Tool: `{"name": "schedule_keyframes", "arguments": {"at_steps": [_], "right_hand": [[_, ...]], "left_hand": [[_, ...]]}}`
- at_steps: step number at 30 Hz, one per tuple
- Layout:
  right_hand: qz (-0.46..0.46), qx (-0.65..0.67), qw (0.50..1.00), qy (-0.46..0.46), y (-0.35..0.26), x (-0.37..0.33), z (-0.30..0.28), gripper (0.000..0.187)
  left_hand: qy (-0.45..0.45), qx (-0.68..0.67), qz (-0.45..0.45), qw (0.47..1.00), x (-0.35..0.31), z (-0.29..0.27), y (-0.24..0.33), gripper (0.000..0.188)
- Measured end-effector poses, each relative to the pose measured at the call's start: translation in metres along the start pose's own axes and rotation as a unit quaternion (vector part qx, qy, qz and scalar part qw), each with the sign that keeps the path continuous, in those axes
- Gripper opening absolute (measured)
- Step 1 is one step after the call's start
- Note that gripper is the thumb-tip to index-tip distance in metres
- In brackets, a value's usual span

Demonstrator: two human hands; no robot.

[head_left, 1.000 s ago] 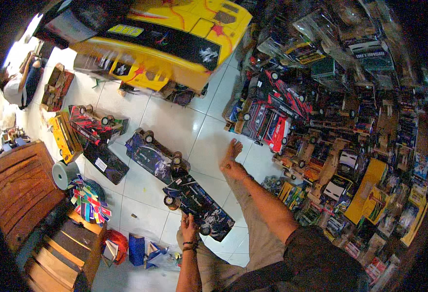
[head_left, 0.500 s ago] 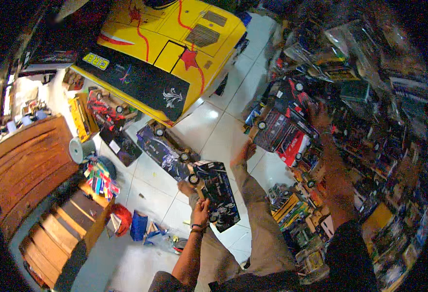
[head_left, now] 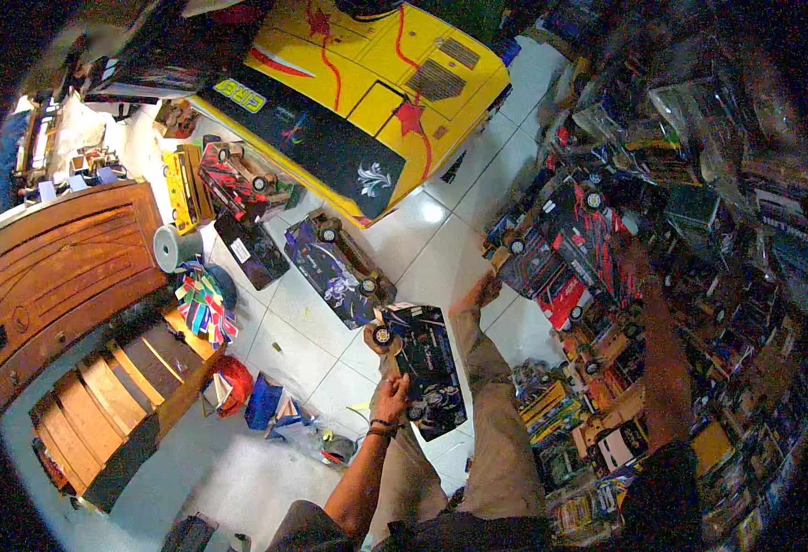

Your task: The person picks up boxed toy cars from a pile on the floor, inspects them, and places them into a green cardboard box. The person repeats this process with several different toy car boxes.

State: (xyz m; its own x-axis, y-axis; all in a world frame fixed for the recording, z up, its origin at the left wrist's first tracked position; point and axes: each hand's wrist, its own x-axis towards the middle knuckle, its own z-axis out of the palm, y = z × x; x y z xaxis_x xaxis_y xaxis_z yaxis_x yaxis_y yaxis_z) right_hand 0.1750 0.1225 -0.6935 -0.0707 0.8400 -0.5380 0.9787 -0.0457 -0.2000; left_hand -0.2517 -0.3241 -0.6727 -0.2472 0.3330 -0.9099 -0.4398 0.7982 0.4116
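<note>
Evidently one-handed: a dark model truck held on the near side of the yellow model bus.
The left hand has its fingers closed on the truck's edge; the right hand, right of the bus, is at a red-and-black model, its fingers too dark to tell. Gripped only at one edge, the truck could swing and scrape the purple-patterned model between it and the bus.

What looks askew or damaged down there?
The dark toy truck at the left hand and the purple-and-black one beyond it are both tipped on their sides, wheels showing, which looks odd for vehicles. No spill or damage is clear.
</note>
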Motion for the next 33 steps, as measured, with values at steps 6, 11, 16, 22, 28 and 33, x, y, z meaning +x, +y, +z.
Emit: {"name": "schedule_keyframes", "arguments": {"at_steps": [6, 11, 16, 22, 28, 33], "right_hand": [[-0.011, 0.048, 0.998, -0.04, -0.032, -0.049, 0.001, 0.048], [0.0, 0.158, 0.982, -0.108, -0.075, -0.09, 0.013, 0.041], [0.022, 0.092, 0.983, -0.159, -0.132, -0.119, 0.06, 0.037], [-0.004, 0.182, 0.968, -0.171, -0.253, -0.172, 0.126, 0.036], [-0.079, 0.247, 0.947, -0.188, -0.386, -0.181, 0.196, 0.033], [-0.126, 0.308, 0.914, -0.232, -0.463, -0.173, 0.231, 0.033]], "left_hand": [[0.01, 0.018, 0.004, 1.0, -0.016, -0.013, 0.016, 0.024], [0.014, 0.039, 0.018, 0.999, -0.03, -0.042, 0.013, 0.027], [0.002, -0.017, 0.072, 0.997, -0.034, -0.08, -0.01, 0.032], [0.019, -0.139, 0.08, 0.987, -0.04, -0.123, -0.037, 0.031], [0.015, -0.273, 0.045, 0.961, -0.055, -0.167, -0.047, 0.017], [0.082, -0.258, 0.121, 0.955, -0.061, -0.189, -0.044, 0.016]]}}
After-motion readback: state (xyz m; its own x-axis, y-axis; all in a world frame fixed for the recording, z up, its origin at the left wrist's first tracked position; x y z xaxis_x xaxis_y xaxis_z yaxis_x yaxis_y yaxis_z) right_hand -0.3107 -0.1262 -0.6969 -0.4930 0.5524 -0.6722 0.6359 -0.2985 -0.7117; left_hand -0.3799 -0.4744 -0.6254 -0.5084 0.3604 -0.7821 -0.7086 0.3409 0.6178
